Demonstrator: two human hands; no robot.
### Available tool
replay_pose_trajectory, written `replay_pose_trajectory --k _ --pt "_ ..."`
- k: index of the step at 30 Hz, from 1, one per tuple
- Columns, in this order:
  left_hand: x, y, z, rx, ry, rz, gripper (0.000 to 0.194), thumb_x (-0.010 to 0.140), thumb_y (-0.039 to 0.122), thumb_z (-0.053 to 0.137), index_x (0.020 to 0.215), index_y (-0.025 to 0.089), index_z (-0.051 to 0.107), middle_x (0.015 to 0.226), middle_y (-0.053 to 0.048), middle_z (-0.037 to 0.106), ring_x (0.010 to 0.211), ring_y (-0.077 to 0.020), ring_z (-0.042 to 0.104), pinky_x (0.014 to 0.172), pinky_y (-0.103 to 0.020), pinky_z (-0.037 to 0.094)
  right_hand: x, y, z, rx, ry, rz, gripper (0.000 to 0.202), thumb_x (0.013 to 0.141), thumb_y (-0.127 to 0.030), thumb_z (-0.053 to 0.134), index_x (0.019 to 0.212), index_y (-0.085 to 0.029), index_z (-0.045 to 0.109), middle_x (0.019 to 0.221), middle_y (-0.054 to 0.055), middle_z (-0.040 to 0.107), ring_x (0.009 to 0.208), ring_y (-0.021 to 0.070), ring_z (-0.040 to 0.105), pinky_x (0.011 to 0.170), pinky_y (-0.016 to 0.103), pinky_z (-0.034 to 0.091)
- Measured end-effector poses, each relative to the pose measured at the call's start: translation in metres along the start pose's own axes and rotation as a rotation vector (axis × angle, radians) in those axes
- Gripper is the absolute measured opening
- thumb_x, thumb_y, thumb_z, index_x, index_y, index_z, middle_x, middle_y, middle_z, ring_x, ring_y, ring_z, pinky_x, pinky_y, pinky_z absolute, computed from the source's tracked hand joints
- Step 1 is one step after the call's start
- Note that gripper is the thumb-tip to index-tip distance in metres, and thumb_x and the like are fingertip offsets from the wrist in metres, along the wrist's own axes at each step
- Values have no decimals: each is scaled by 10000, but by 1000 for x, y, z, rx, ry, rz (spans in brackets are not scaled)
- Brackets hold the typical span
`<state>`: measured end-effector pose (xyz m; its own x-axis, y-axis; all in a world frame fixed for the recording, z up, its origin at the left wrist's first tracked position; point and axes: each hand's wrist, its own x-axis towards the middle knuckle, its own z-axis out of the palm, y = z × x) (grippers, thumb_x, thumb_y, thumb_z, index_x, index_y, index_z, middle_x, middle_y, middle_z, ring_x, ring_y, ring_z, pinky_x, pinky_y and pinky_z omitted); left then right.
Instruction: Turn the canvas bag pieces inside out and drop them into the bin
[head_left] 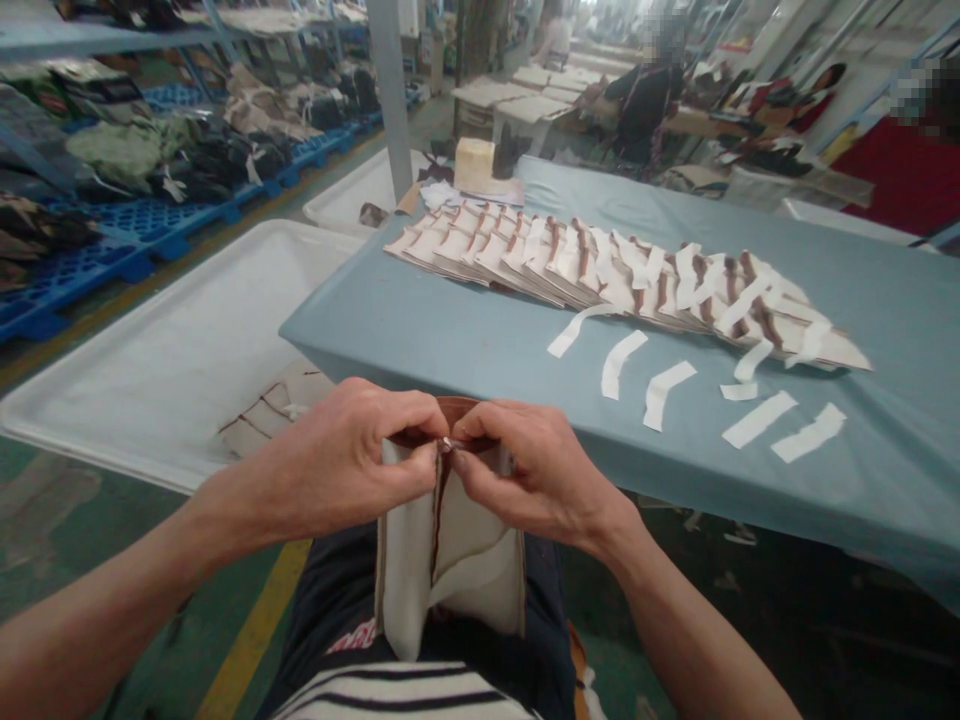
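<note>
A cream fabric piece with brown edging (476, 540) hangs over my lap, its top edge pinched between both hands. My left hand (367, 445) grips the piece from the left, thumb and forefinger pressed together at its seam. From the right, my right hand (529, 470) pinches the same seam, the fingertips of both hands almost touching. A small whitish bit shows between the fingertips, too small to make out. Beyond the hands, a long overlapping row of similar cream pieces (525, 255) lies on the blue-covered table (450, 350).
Several white strips (667, 395) lie near the table's front edge. A white bin (150, 340) at the left holds a cream piece (266, 410). A yellowish block (474, 165) stands at the table's far end. People work in the background.
</note>
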<state>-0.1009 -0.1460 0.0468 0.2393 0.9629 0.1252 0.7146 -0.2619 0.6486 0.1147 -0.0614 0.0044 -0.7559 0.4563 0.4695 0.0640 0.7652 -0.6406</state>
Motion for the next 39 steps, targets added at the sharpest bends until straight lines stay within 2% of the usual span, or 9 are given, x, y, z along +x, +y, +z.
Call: replay_pose_trajectory --k 5,11,15,19,23,27,33,39 --pt "-6 -6 6 -86 -24 -61 242 910 271 596 868 192 821 741 49 787 663 -109 690 656 -191 485 -4 8 8 192 -98 193 117 951 -247 620 846 -211 660 751 -21 700 651 123 585 612 231 418" --pt "-10 -6 1 -57 -43 -93 231 883 306 601 797 190 782 649 51 722 596 -108 606 583 -215 424 -3 2 9 213 -126 174 154 994 -278 629 862 -207 665 786 -10 693 680 126 568 645 242 424" --pt "-12 -1 2 -2 -33 -100 274 882 301 559 791 188 791 644 39 727 598 -110 619 597 -227 410 -2 -2 12 197 -122 190 112 958 -244 631 854 -209 654 771 -20 667 674 122 545 640 244 401" --pt "-13 -6 10 -68 -15 -179 281 855 333 558 762 181 775 649 23 726 600 -127 619 591 -233 422 -3 6 20 301 -146 287 123 937 -295 639 851 -207 643 739 -36 619 664 123 502 621 242 383" --pt "-12 -16 14 -173 -59 -223 290 855 374 580 788 179 784 684 12 736 637 -149 634 596 -234 457 -5 17 26 447 -175 339 208 961 -369 661 836 -207 624 731 -38 582 661 125 478 610 243 392" --pt "-10 -16 9 -103 -60 -160 269 865 344 602 802 179 805 680 20 764 632 -133 649 606 -220 443 -5 17 26 396 -180 345 161 955 -329 663 853 -210 628 748 -34 619 669 130 509 627 250 401" --pt "-8 -13 10 43 -26 -117 296 868 302 548 774 172 798 607 28 710 557 -106 586 571 -228 369 -4 14 28 303 -145 298 101 932 -282 621 855 -217 628 768 -33 643 679 130 533 650 258 407" --pt "-6 -20 15 -165 -54 -250 303 834 371 577 730 174 783 580 46 623 541 -110 510 508 -210 358 -6 17 29 295 -127 289 124 953 -300 626 865 -213 628 784 -26 676 688 131 565 657 256 433"
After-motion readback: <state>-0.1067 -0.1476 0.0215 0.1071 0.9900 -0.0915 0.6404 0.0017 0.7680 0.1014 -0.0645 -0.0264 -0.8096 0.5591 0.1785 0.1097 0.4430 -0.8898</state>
